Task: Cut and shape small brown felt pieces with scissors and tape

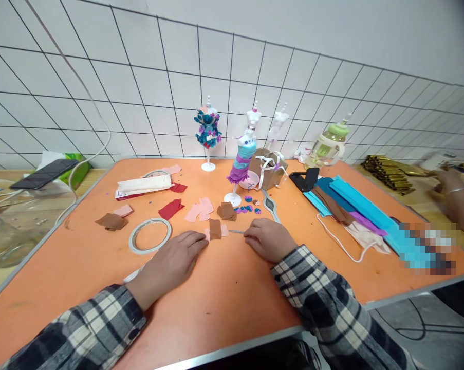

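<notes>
On the orange table (216, 298), a brown paper piece (215, 229) lies over pink paper pieces (224, 230). My left hand (178, 254) rests beside them, fingers together, its fingertips at the pink paper's left edge. My right hand (269, 239) is closed around a thin metal tool (235, 232), whose tip points left toward the papers. Just behind are a brown paper stack (226, 211), pink pieces (201, 209) and a red piece (171, 208). A roll of white tape (150, 236) lies flat left of my left hand.
Small dress forms (208, 133) stand at the back, one in purple and blue (241, 162). Grey scissors or tongs (270, 205) lie behind my right hand. Coloured strips (365, 205), a black holder (304, 180) and a bottle (328, 146) are right. Another person's hand (453, 187) is far right.
</notes>
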### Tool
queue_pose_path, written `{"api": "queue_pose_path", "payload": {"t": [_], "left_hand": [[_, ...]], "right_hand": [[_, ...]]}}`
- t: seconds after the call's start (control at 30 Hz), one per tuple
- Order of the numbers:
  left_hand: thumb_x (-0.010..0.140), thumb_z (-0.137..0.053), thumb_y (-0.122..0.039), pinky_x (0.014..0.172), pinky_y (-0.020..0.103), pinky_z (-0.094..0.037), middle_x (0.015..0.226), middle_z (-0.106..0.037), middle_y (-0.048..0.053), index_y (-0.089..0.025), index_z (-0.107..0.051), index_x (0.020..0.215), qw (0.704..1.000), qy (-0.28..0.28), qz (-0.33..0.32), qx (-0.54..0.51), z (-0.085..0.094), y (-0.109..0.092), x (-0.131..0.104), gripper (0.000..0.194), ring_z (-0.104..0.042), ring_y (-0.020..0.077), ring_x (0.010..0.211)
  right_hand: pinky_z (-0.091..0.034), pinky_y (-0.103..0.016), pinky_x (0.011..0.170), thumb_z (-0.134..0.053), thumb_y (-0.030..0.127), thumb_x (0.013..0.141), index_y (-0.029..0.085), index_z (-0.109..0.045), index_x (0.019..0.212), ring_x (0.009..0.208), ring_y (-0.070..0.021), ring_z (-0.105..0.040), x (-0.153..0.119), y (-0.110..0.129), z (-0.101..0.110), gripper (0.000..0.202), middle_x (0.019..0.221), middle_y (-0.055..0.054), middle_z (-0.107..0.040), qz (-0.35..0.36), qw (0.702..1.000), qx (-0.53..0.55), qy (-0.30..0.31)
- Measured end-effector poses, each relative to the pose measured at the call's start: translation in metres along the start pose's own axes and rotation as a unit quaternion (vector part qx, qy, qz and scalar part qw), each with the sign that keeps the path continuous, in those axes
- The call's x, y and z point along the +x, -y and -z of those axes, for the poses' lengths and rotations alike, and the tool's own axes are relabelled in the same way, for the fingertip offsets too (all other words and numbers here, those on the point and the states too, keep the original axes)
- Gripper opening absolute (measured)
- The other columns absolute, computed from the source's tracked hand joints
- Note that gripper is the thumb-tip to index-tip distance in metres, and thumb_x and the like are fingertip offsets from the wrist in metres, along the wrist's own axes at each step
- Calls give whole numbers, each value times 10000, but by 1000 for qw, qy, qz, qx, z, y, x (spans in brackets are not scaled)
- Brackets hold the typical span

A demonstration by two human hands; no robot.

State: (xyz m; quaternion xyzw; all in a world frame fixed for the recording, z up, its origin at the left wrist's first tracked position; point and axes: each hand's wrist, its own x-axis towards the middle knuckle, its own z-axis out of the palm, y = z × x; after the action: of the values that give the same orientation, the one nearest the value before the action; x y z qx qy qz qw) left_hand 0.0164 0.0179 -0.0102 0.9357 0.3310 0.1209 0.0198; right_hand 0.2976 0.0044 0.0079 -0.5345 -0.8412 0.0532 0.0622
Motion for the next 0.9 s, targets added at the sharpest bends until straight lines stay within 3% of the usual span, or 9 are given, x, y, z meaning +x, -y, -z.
{"api": "queue_pose_path", "payload": {"t": [0.17, 0.27, 0.37, 0.43, 0.57, 0.67, 0.8, 0.9], "left_hand": [[948, -447, -105, 1005, 438, -509, 1254, -671, 110, -183, -607, 1238, 999, 12, 3, -50, 1, -3, 3, 340, -606, 251, 1166], [964, -464, -156, 979, 450, -517, 1206, -676, 123, -168, -596, 1245, 998, -6, 20, -61, 3, -7, 4, 311, -616, 259, 1119], [948, -453, -115, 964, 438, -516, 1204, -661, 126, -171, -633, 1170, 998, -20, 22, -58, 5, -9, 4, 291, -607, 261, 1120], [933, -454, -79, 952, 417, -517, 1175, -675, 104, -186, -661, 1111, 998, 5, -2, -62, 8, -8, 2, 293, -616, 247, 1098], [963, -473, -146, 947, 449, -499, 1168, -684, 94, -210, -692, 1074, 998, 14, -38, -44, 13, -5, -5, 254, -606, 261, 1101], [969, -495, -187, 958, 468, -480, 1212, -673, 102, -211, -714, 995, 999, -6, -44, -21, 14, -4, -10, 222, -585, 283, 1139], [991, -474, -184, 921, 407, -484, 1070, -711, 80, -216, -720, 971, 997, 7, -67, -27, 15, -5, -11, 249, -620, 240, 1038], [998, -476, -213, 859, 384, -488, 958, -714, 71, -213, -725, 978, 997, 21, -72, -27, 16, -6, -12, 250, -637, 224, 932]], "right_hand": [[-423, -325, 762, -586, 395, 938, 253, -668, 1201, 981, -225, -568, 13, 31, -12, 310, 1049, -59, -678, 57, 997, 14, -56], [-416, -327, 743, -583, 397, 943, 213, -696, 1118, 963, -234, -558, 23, 48, -21, 278, 1006, -70, -683, 83, 996, -5, -42], [-411, -319, 760, -530, 322, 980, 228, -711, 1042, 912, -199, -564, 23, 50, -25, 213, 977, -41, -696, 122, 992, 10, -22], [-408, -311, 764, -518, 301, 986, 225, -713, 1002, 904, -184, -572, 20, 47, -24, 209, 978, -37, -701, 142, 990, 20, -15], [-409, -293, 748, -563, 278, 952, 204, -707, 927, 888, -175, -592, 14, 40, -19, 164, 923, -36, -697, 119, 992, 45, -24], [-415, -288, 752, -600, 244, 916, 199, -691, 918, 884, -173, -602, 16, 37, -17, 102, 919, -33, -695, 63, 991, 82, -81], [-419, -304, 807, -535, 219, 943, 178, -682, 934, 914, -186, -590, 26, 38, -14, 153, 940, -63, -693, -5, 974, 99, -206], [-410, -316, 835, -509, 254, 965, 204, -706, 995, 937, -193, -559, 31, 41, -13, 205, 995, -58, -697, 89, 974, 90, -190]]}}
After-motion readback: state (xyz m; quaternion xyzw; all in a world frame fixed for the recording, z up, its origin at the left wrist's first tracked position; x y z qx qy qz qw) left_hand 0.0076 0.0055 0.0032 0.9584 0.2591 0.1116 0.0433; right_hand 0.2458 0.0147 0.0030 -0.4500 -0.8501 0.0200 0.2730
